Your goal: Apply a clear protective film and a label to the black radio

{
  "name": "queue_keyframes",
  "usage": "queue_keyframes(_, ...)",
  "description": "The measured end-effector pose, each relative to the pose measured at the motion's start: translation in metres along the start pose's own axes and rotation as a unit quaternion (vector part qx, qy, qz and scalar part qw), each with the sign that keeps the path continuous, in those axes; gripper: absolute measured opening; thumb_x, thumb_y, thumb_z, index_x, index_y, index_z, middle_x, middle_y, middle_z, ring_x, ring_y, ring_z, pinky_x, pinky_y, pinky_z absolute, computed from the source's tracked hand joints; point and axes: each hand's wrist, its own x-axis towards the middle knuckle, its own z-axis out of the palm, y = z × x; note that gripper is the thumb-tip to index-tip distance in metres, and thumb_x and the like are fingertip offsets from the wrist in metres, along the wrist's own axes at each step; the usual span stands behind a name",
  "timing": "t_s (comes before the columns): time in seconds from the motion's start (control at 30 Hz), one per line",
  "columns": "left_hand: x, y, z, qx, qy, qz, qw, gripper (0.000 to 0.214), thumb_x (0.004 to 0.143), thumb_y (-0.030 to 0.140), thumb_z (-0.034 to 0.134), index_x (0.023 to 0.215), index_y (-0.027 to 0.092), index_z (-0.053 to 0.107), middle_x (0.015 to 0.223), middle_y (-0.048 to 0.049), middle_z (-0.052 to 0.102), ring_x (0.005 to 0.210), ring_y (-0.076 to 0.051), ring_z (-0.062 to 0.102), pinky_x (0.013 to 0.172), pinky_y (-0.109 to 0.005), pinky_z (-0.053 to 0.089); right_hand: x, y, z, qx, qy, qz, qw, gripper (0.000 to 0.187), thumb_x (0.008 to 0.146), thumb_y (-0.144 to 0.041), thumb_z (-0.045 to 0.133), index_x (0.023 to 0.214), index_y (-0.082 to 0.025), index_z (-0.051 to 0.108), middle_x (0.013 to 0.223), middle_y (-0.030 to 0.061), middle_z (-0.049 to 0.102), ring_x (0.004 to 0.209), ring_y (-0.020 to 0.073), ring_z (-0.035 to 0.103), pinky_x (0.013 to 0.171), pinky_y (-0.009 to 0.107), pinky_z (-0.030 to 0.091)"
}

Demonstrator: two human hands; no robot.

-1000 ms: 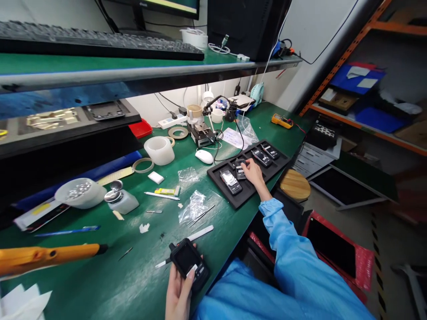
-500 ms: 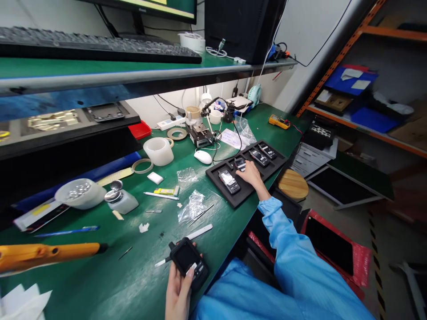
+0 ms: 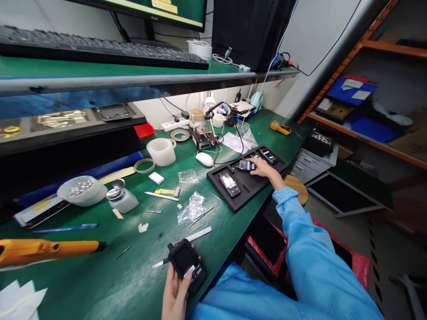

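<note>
My left hand (image 3: 177, 289) is closed round a black handheld device (image 3: 187, 264) with a small screen and a stubby antenna-like knob, thumb on its lower front. Out over the black foam tray (image 3: 240, 203), my right hand (image 3: 263, 170) grips a small black handheld device (image 3: 247, 166) by its right end. That device is turned sideways across the tray's slots. Another handheld device (image 3: 230, 183) lies in the left slot of the tray, and a further one (image 3: 268, 155) sits at the far right end. One more beside it is mostly hidden behind my right fingers.
Tweezers (image 3: 200, 217), a white stick-like tool (image 3: 199, 234) and clear plastic bags (image 3: 191, 209) lie between my hands. An orange electric screwdriver (image 3: 50, 252) juts in from the left. A metal-topped bottle (image 3: 122, 198), a bowl of small parts (image 3: 82, 191) and a white mouse (image 3: 204, 159) stand farther back.
My right hand has moved slightly right and turned the small device sideways, out of its tray slot. The left hand keeps its device in almost the same place.
</note>
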Motion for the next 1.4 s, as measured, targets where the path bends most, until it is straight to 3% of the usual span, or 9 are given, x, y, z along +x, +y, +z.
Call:
queue_keyframes(0.2, -0.001, 0.001, 0.001, 0.016, 0.017, -0.004, 1.0, 0.122, 0.076, 0.077, 0.1, 0.178, 0.032, 0.051, 0.157, -0.0111, 0.079, 0.144, -0.034, 0.077, 0.134, -0.04, 0.052, -0.005, -0.002, 0.003, -0.051, 0.013, -0.002, 0.999, 0.063, 0.087, -0.032, 0.089, 0.149, -0.028, 0.079, 0.147, 0.0164, 0.074, 0.138, 0.0408, 0.069, 0.119, 0.055, 0.055)
queue_keyframes(0.37, -0.002, 0.0, 0.001, 0.018, 0.018, -0.003, 1.0, 0.115, 0.078, 0.077, 0.099, 0.174, 0.031, 0.056, 0.157, -0.0111, 0.079, 0.154, -0.035, 0.07, 0.139, -0.041, 0.047, -0.008, -0.002, 0.006, -0.08, 0.028, -0.01, 0.996, 0.064, 0.089, -0.045, 0.094, 0.147, -0.025, 0.076, 0.147, 0.0197, 0.077, 0.144, 0.0434, 0.068, 0.127, 0.057, 0.047)
queue_keyframes(0.6, -0.002, -0.001, 0.001, 0.017, 0.013, -0.005, 1.0, 0.117, 0.079, 0.078, 0.098, 0.176, 0.031, 0.053, 0.158, -0.0121, 0.078, 0.147, -0.034, 0.075, 0.137, -0.041, 0.048, -0.004, -0.001, -0.003, -0.086, 0.014, -0.042, 0.995, 0.04, 0.085, -0.044, 0.098, 0.113, -0.026, 0.076, 0.119, 0.0153, 0.087, 0.126, 0.0409, 0.078, 0.124, 0.054, 0.048)
queue_keyframes(0.7, -0.003, 0.0, 0.002, 0.015, 0.011, -0.003, 1.0, 0.118, 0.08, 0.078, 0.097, 0.178, 0.031, 0.051, 0.159, -0.0126, 0.078, 0.145, -0.033, 0.076, 0.139, -0.043, 0.046, -0.003, 0.002, -0.004, -0.068, 0.014, -0.039, 0.997, 0.04, 0.083, -0.041, 0.099, 0.113, -0.025, 0.078, 0.122, 0.013, 0.088, 0.121, 0.0378, 0.08, 0.119, 0.05, 0.054)
queue_keyframes(0.87, -0.002, -0.002, 0.001, 0.015, 0.016, -0.007, 1.0, 0.12, 0.078, 0.08, 0.098, 0.177, 0.031, 0.051, 0.159, -0.0125, 0.077, 0.154, -0.035, 0.07, 0.142, -0.043, 0.042, -0.006, 0.013, -0.002, -0.032, 0.043, 0.009, 0.999, 0.031, 0.105, -0.045, 0.073, 0.126, -0.022, 0.081, 0.127, 0.0111, 0.088, 0.116, 0.0294, 0.083, 0.108, 0.042, 0.062)
queue_keyframes(0.97, 0.0, -0.004, 0.0, 0.015, 0.015, -0.005, 1.0, 0.119, 0.079, 0.079, 0.098, 0.177, 0.031, 0.052, 0.157, -0.0116, 0.079, 0.149, -0.033, 0.074, 0.138, -0.038, 0.046, -0.006, 0.023, -0.004, -0.044, 0.086, 0.061, 0.993, 0.039, 0.113, -0.045, 0.058, 0.133, -0.02, 0.08, 0.135, 0.0164, 0.084, 0.122, 0.0319, 0.081, 0.111, 0.046, 0.062)
queue_keyframes(1.13, 0.001, -0.005, 0.0, 0.014, 0.01, 0.001, 1.0, 0.118, 0.078, 0.079, 0.098, 0.176, 0.03, 0.054, 0.158, -0.0123, 0.078, 0.141, -0.032, 0.078, 0.132, -0.037, 0.054, 0.007, 0.041, -0.013, -0.084, 0.09, 0.143, 0.982, 0.054, 0.098, -0.056, 0.082, 0.134, -0.016, 0.08, 0.139, 0.0253, 0.081, 0.126, 0.0423, 0.079, 0.103, 0.052, 0.065)
queue_keyframes(1.27, 0.0, -0.003, 0.003, 0.01, 0.011, -0.004, 1.0, 0.12, 0.078, 0.079, 0.099, 0.177, 0.03, 0.053, 0.157, -0.0121, 0.078, 0.138, -0.032, 0.08, 0.132, -0.039, 0.054, 0.026, 0.049, -0.024, -0.108, 0.034, 0.143, 0.983, 0.04, 0.091, -0.058, 0.091, 0.108, -0.023, 0.085, 0.114, 0.0156, 0.089, 0.106, 0.0343, 0.084, 0.091, 0.044, 0.066)
queue_keyframes(1.4, -0.001, 0.001, 0.005, 0.013, 0.015, -0.004, 1.0, 0.12, 0.076, 0.08, 0.099, 0.176, 0.031, 0.053, 0.157, -0.0117, 0.078, 0.143, -0.034, 0.077, 0.138, -0.043, 0.047, 0.037, 0.048, -0.034, -0.146, -0.002, 0.124, 0.982, 0.037, 0.088, -0.056, 0.095, 0.098, -0.022, 0.083, 0.108, 0.0142, 0.089, 0.101, 0.0293, 0.083, 0.093, 0.044, 0.065)
